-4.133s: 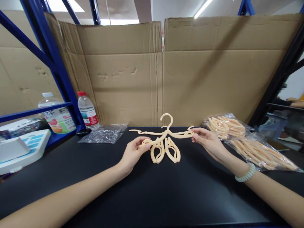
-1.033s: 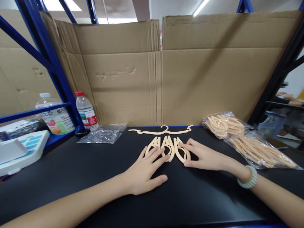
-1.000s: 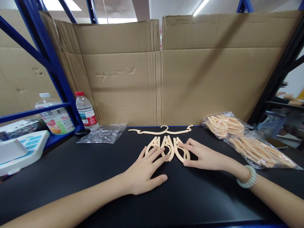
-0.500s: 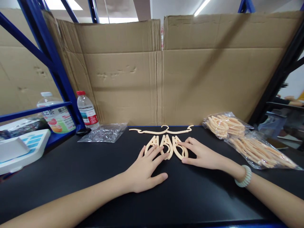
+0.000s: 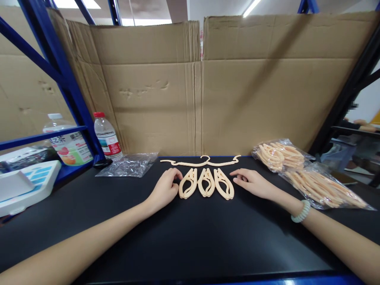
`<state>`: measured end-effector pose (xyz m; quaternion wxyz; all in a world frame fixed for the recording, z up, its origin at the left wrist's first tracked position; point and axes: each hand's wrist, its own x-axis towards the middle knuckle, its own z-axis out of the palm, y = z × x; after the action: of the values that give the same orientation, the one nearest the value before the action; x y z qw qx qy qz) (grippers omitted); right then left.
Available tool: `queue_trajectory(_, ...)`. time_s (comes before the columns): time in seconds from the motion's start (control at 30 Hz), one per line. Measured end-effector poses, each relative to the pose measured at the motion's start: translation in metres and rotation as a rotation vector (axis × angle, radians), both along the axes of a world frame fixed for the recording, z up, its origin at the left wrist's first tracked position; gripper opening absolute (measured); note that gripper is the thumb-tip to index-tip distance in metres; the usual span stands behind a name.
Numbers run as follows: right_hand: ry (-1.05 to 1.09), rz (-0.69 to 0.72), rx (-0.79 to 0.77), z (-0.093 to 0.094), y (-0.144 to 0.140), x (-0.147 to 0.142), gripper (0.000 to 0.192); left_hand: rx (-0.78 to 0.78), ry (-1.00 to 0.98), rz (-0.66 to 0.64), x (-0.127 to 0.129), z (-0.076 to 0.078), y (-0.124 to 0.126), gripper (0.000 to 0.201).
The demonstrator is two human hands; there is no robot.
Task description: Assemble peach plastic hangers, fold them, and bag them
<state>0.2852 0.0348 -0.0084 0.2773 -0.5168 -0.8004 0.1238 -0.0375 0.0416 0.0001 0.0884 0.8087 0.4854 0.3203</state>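
Three cream plastic loop-shaped hanger pieces (image 5: 206, 183) lie side by side on the black table (image 5: 190, 241). Behind them a long flat hanger bar with a small hook (image 5: 204, 162) lies near the cardboard. My left hand (image 5: 165, 189) rests on the table just left of the leftmost loop piece, fingers curled, holding nothing. My right hand (image 5: 251, 183) lies flat just right of the rightmost piece, fingers spread loosely, holding nothing. A pale bead bracelet (image 5: 302, 211) is on my right wrist.
Two clear bags of cream hanger parts (image 5: 299, 170) lie at the right. An empty crumpled clear bag (image 5: 128, 165) lies at the back left. A water bottle (image 5: 105, 136) and a larger bottle (image 5: 67, 142) stand by the blue rack post (image 5: 71, 87). Cardboard sheets (image 5: 208, 87) wall the back.
Both hands slid off the three loop pieces and moved outward to either side of them. Earlier still, they held the hanger bar above the pieces; it now lies behind them.
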Motion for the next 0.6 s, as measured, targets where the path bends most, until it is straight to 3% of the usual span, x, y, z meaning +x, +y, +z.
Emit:
queue_trajectory(0.23,-0.05,0.023,0.009,-0.0012,0.0003,0.001,0.033,-0.015,0.119,0.006,0.0023,-0.0025,-0.004,0.031)
queue_trajectory(0.6,-0.049,0.034,0.016,-0.0055,0.0039,0.0035,0.032,-0.082,-0.036,0.006,0.0033,0.0018,-0.0034,0.023)
